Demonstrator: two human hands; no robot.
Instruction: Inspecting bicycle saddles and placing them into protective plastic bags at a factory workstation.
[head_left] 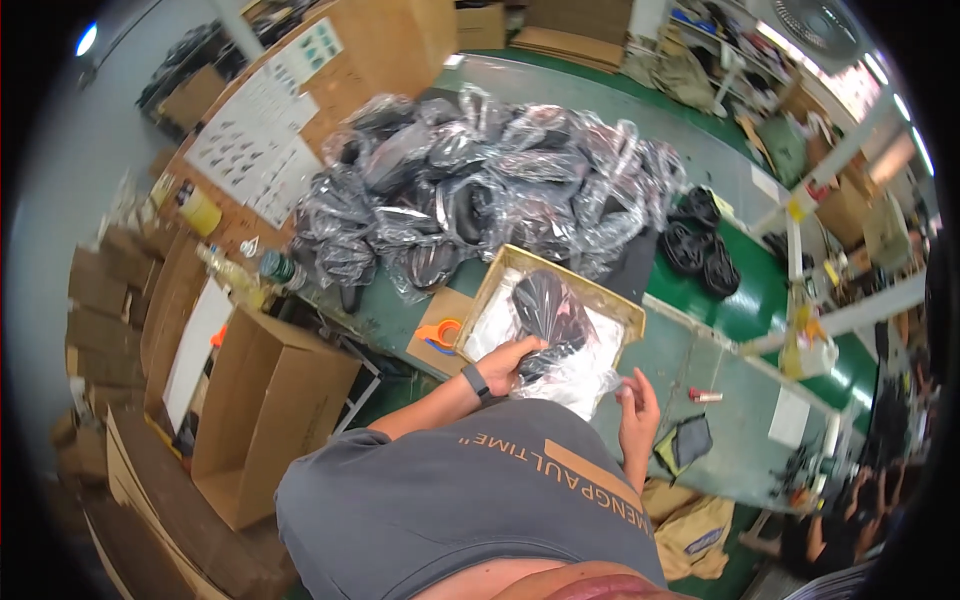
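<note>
A black shoe in a clear plastic bag lies tilted over an open yellowish box with white lining. My left hand, with a dark band on its wrist, is closed round the near end of the bagged shoe. At the bag's right edge, my right hand has its fingers bent in, pinching the clear plastic bag; its fingertips are only partly visible. Beyond the box, a large heap of plastic-wrapped black shoes covers the table.
Orange tape rings lie on cardboard left of the box. Unbagged black footwear sits to the right. A red small tool and a grey-green pouch rest on the green table. Open cartons stand at left.
</note>
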